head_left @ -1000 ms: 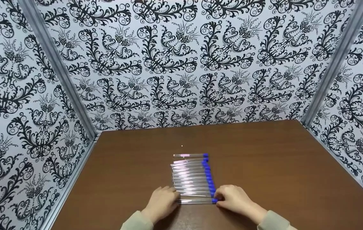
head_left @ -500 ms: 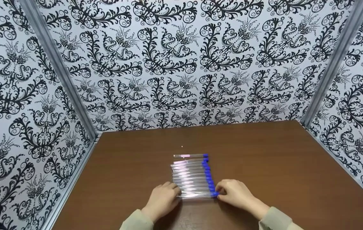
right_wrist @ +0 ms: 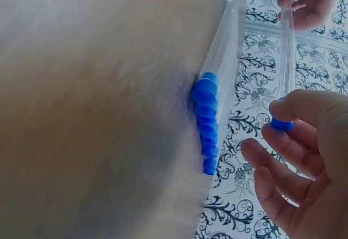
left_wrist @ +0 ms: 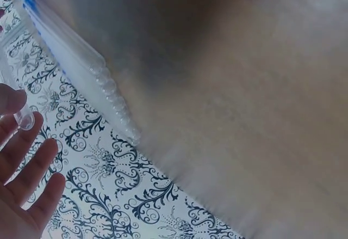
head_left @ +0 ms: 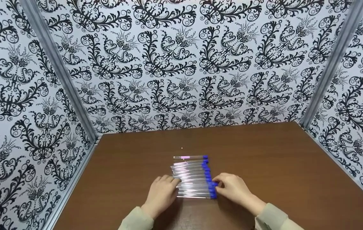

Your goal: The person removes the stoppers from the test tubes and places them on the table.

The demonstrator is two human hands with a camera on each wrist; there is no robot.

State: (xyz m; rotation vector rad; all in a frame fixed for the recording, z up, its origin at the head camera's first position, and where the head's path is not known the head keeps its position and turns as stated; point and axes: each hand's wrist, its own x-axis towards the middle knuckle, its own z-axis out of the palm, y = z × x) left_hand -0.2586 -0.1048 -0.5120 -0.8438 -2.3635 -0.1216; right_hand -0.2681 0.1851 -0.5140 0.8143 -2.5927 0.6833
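Note:
A clear test tube [right_wrist: 286,54] with a blue cap [right_wrist: 282,124] is held up off the table between my two hands. My left hand [head_left: 163,193] pinches its rounded bottom end [left_wrist: 26,120] between thumb and fingers. At the other end, my right hand [head_left: 234,188] pinches the cap between thumb and index finger, its other fingers loosely bent. Below the held tube, a row of similar capped test tubes [head_left: 189,175] lies side by side on the table, blue caps all to the right. One tube [head_left: 189,157] lies slightly apart at the far end.
The brown wooden table [head_left: 271,153] reaches back to a patterned black-and-white wall [head_left: 181,80]. Grey metal posts [head_left: 61,70] stand at the back corners. In both wrist views the table fills much of the frame.
Both hands have moved away from the front edge with the test tube, from just in front of the row to above it. The tubes in the row appear to lie as before.

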